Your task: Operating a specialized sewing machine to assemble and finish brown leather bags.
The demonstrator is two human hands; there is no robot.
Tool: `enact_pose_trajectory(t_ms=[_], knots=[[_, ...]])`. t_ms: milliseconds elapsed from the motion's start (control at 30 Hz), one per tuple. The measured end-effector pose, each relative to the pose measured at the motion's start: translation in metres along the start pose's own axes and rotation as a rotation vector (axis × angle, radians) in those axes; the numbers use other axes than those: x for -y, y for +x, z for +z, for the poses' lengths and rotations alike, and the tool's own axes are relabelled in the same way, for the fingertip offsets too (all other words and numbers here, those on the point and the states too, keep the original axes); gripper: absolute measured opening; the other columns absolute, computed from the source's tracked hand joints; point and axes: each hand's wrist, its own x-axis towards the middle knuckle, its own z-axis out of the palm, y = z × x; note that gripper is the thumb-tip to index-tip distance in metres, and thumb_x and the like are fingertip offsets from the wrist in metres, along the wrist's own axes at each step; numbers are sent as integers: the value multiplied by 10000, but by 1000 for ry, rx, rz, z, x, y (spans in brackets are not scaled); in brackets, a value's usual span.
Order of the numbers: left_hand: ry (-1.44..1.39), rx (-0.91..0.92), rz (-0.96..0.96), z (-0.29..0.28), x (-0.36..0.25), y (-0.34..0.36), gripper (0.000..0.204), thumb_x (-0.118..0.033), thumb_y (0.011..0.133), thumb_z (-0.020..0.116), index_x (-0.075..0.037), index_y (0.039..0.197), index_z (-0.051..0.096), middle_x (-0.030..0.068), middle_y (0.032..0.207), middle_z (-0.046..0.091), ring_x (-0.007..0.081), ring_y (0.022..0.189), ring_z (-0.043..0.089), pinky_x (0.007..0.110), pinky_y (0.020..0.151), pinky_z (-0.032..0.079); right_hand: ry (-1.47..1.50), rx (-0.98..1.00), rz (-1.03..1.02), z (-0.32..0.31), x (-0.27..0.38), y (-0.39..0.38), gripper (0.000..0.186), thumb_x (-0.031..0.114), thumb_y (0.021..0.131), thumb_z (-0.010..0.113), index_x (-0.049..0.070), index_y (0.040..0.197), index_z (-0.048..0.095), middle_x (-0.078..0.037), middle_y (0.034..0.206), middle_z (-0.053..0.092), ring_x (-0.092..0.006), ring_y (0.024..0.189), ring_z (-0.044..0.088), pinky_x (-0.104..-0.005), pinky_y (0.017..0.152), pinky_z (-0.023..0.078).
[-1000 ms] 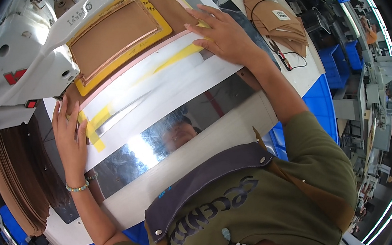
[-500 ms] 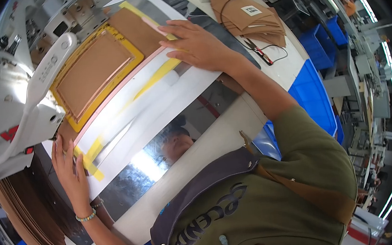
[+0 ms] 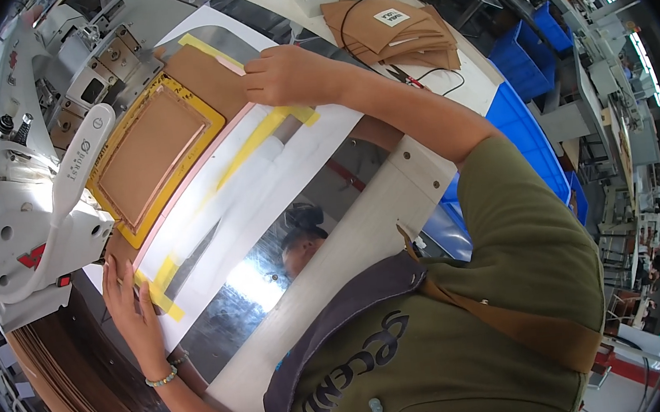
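Lying between the left hand [image 3: 134,313] and the right hand [image 3: 292,77], the brown sheet [image 3: 211,80] looks light, fairly stiff, liable to crease; its end edges seem best to hold. The left rests loosely outstretched; the right curls, whether pinching I cannot tell.

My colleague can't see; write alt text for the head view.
A person's left hand and right hand are at opposite ends of a brown sheet bearing a yellow frame, beside a white machine. Brown pieces lie stacked at right.
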Motion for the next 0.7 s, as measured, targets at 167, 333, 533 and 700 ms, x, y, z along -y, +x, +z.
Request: enact_pose_trajectory(t_ms=[167, 333, 533, 700], knots=[[-17, -1, 11, 1, 1, -1, 428, -131, 1037, 573, -64, 1459, 607, 164, 1621, 459, 363, 1528, 372, 479, 1252, 284, -43, 56, 130, -15, 3, -7, 77, 96, 801, 722, 108, 877, 724, 14, 936, 651, -157, 968, 643, -321, 766, 549], [-4, -4, 20, 1, 3, -1, 425, -104, 1040, 558, -54, 1460, 601, 155, 1621, 462, 356, 1526, 376, 475, 1253, 285, 66, 67, 612, -48, -2, -52, 130, 152, 845, 705, 120, 951, 774, -2, 1024, 704, -242, 1001, 685, -379, 823, 571], [14, -5, 46, 2, 4, 0, 424, -100, 1061, 530, -56, 1479, 587, 129, 1634, 455, 329, 1534, 371, 464, 1255, 291, -112, 116, 1123, -95, -59, -128, 237, 212, 938, 680, 144, 1136, 791, -52, 1186, 737, -315, 1069, 705, -417, 899, 575], [19, 16, 33, 2, 5, -2, 443, -112, 1070, 512, -66, 1508, 558, 116, 1648, 435, 327, 1539, 362, 465, 1262, 286, 127, 349, 1266, -89, -87, -167, 277, 223, 963, 662, 140, 1201, 776, -124, 1169, 737, -328, 1078, 706, -444, 925, 562]])
